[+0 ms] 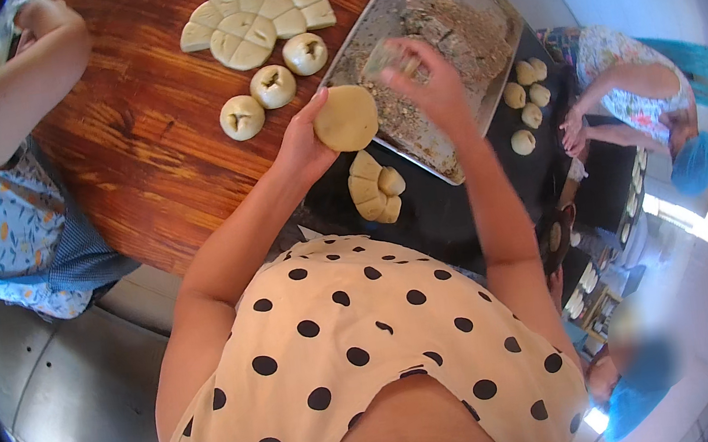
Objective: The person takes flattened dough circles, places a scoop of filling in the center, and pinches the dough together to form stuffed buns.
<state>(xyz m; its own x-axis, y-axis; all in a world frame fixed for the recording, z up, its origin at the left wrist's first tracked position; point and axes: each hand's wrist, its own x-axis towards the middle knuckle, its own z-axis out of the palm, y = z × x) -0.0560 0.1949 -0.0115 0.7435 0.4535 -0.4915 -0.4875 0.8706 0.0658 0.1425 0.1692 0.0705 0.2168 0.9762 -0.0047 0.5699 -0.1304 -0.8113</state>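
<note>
A flat round of dough rests on the fingers of my left hand, the thumb at its upper edge. My right hand is over the metal tray and holds a small clear cup or scoop, blurred, whose contents I cannot make out. Crumbly brown filling lies in the tray, heaped toward the far side. Left of the tray, three filled dough balls with gathered tops sit on the wooden table. Cut dough pieces lie beyond them, pressed together.
More dough pieces lie on the black surface close to my body. Several dough balls sit right of the tray. A co-worker's arm is at the left; another person's hands are at the right. More people work farther back.
</note>
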